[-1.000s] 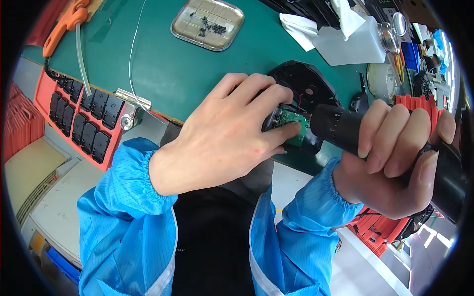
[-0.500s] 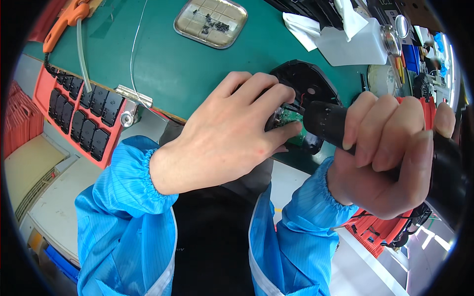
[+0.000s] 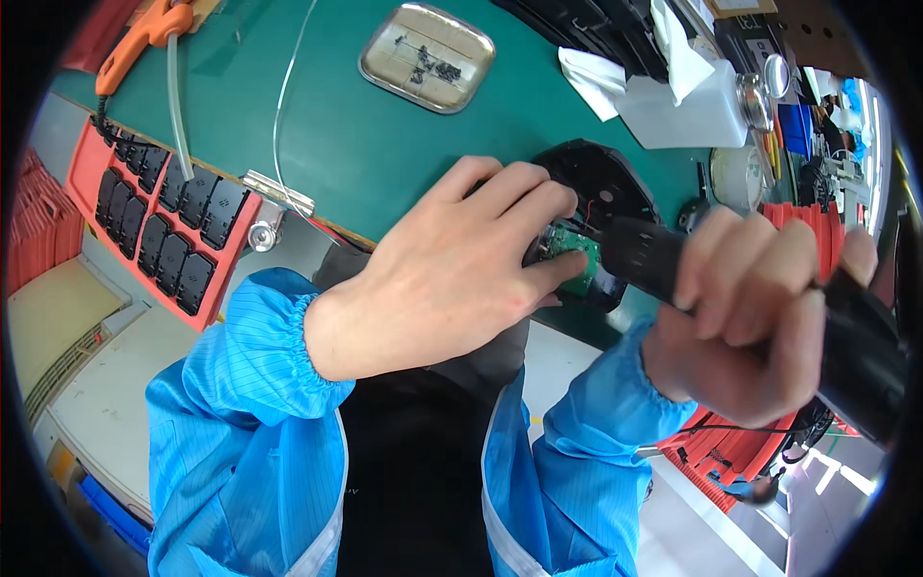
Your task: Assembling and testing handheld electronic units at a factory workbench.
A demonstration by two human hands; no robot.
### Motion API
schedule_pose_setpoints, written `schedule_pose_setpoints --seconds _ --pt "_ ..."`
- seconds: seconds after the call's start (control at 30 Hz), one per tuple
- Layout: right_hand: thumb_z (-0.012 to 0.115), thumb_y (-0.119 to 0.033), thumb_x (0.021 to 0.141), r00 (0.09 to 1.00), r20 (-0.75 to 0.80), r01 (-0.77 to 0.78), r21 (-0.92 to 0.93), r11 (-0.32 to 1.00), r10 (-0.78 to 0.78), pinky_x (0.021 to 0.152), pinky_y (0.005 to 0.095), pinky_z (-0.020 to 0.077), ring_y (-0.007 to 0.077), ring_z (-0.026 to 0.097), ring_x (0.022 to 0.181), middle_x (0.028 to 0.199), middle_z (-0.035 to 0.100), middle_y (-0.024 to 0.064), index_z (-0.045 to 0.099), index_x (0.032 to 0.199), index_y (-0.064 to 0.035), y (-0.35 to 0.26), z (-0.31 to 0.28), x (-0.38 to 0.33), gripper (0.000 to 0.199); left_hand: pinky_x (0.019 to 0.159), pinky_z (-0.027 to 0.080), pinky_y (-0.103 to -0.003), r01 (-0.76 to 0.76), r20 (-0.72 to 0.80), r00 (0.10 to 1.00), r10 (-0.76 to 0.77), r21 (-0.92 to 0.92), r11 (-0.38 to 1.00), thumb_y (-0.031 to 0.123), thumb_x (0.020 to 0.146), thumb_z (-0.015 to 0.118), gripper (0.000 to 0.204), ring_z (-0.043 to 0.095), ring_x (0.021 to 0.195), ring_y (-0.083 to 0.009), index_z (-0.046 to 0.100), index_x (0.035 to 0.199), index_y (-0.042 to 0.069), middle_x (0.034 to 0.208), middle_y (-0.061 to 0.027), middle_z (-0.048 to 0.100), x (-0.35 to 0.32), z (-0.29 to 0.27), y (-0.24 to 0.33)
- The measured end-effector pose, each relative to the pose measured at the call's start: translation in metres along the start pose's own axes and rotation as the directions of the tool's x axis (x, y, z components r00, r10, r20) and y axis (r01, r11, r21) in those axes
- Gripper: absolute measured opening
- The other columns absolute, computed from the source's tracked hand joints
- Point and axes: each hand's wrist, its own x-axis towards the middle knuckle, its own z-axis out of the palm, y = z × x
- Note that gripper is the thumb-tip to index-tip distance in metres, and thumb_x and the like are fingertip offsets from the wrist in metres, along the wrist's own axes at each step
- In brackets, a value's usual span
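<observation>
My left hand is closed on a black plastic housing at the table's near edge. Its thumb lies by a green circuit board inside the housing, and a thin red wire shows there. My right hand, smeared by motion, wraps round a thick black electric screwdriver. The screwdriver's nose points left at the board; its tip is too small to make out, so I cannot tell whether it touches.
A metal tray of small dark screws lies beyond my hands. At the left are a red rack of black parts, an orange-handled tool and a clamp. A white bottle and tissues stand back right.
The screwdriver's nose has shifted slightly right and down, showing more of the circuit board. The left hand keeps its hold. The whole view has shifted a little.
</observation>
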Motion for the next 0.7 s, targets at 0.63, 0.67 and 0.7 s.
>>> schedule_pose_setpoints --seconds 0.63,0.67,0.7 --pt "0.057 -0.021 0.097 0.99 -0.016 0.134 0.338 0.932 -0.137 0.062 0.0304 0.04 0.0098 0.044 0.056 0.069 0.047 -0.0026 0.057 0.099 -0.0097 0.063 0.05 0.083 0.012 0.103 0.045 -0.044 -0.038 0.02 0.999 0.038 -0.002 0.999 0.021 0.07 0.072 0.021 0.057 0.121 -0.0337 0.079 0.083 0.006 0.123 -0.015 0.064 -0.004 -0.007 -0.003" --pt "0.057 -0.021 0.097 0.991 -0.013 0.131 0.335 0.933 -0.135 0.062 0.0307 0.04 0.0099 0.044 0.056 0.069 0.047 -0.0026 0.058 0.099 -0.0096 0.065 0.049 0.083 0.012 0.1 0.046 -0.042 -0.047 0.02 0.999 0.046 0.013 0.999 0.021 0.066 0.07 0.021 0.057 0.118 -0.0331 0.079 0.078 0.006 0.119 -0.015 0.064 -0.004 -0.008 -0.003" --pt "0.057 -0.021 0.097 0.991 -0.011 0.129 0.331 0.935 -0.133 0.062 0.0309 0.0401 0.0101 0.044 0.056 0.069 0.047 -0.0025 0.058 0.099 -0.0096 0.068 0.051 0.083 0.012 0.098 0.046 -0.04 -0.056 0.021 0.998 0.055 0.029 0.998 0.022 0.062 0.069 0.021 0.058 0.116 -0.0325 0.078 0.073 0.006 0.114 -0.015 0.064 -0.004 -0.008 -0.004"
